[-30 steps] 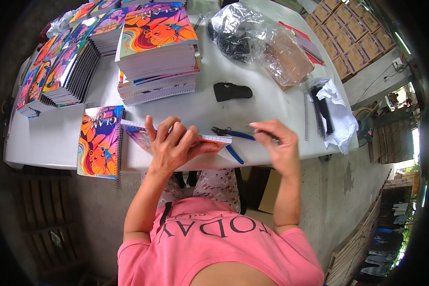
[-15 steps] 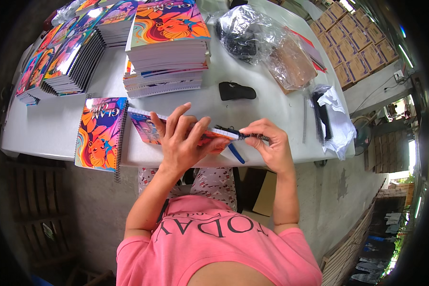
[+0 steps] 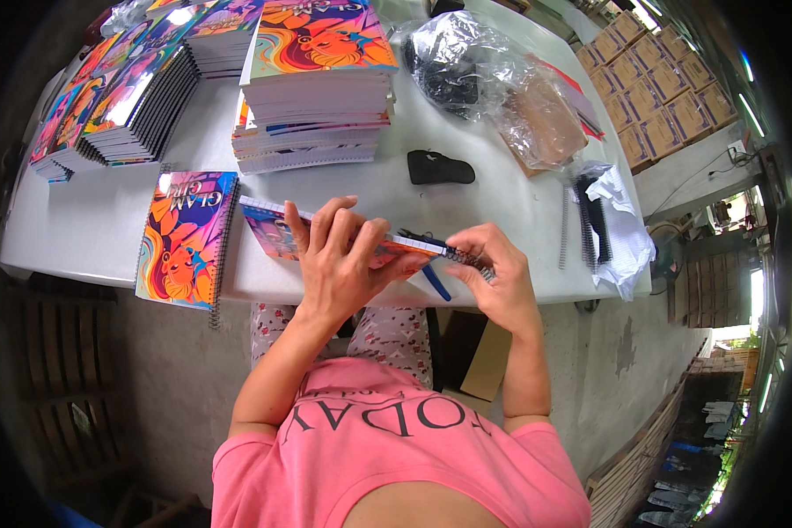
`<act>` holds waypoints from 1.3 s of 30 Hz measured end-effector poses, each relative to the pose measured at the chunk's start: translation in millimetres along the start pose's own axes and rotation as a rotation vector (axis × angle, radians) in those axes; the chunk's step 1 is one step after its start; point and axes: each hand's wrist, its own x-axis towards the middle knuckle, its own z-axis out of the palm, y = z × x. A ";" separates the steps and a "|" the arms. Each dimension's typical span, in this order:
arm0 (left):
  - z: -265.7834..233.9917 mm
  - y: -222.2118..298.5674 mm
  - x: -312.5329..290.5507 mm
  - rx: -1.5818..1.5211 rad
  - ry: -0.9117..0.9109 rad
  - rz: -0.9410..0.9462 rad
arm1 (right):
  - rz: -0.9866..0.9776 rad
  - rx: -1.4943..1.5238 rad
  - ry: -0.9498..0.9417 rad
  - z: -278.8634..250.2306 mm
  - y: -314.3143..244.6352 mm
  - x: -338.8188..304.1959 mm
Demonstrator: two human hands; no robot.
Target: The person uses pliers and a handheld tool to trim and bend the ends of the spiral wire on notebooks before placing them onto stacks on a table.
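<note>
Standing on its edge near the table's front is a colorful notebook (image 3: 271, 231), with its white page edges facing up. My left hand (image 3: 336, 268) is closed around it, fingers over the top edge. At the notebook's right end, my right hand (image 3: 504, 277) pinches a dark spiral binding coil (image 3: 472, 260) between thumb and fingers. A blue-handled tool (image 3: 436, 283) lies beneath that end, its head partly hidden by the notebook. To the left, a spiral-bound notebook (image 3: 185, 242) with the same bright cover lies flat, overhanging the front edge.
A tall stack of notebooks (image 3: 317, 114) stands behind my hands, with rows of bound notebooks (image 3: 141, 110) at the far left. A black pouch-like item (image 3: 440, 167) lies mid-table. Clear plastic wrap (image 3: 510, 88) and spare coils (image 3: 592, 216) on white paper (image 3: 625, 233) occupy the right side.
My right hand has turned slightly at the coil, its fingers shifting a little, and the coil's free end now tilts downward. The left hand keeps its hold on the notebook.
</note>
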 end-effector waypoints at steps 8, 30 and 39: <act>-4.6 2.0 3.0 -0.032 0.002 -0.011 | 0.342 0.313 -0.476 -19.4 3.4 18.9; -15.9 -4.9 -8.4 -0.108 -0.036 0.012 | -0.097 1.099 -0.234 5.0 64.3 48.2; -14.0 -6.3 -2.7 -0.167 -0.056 0.008 | -0.316 0.784 -0.308 8.2 45.5 43.6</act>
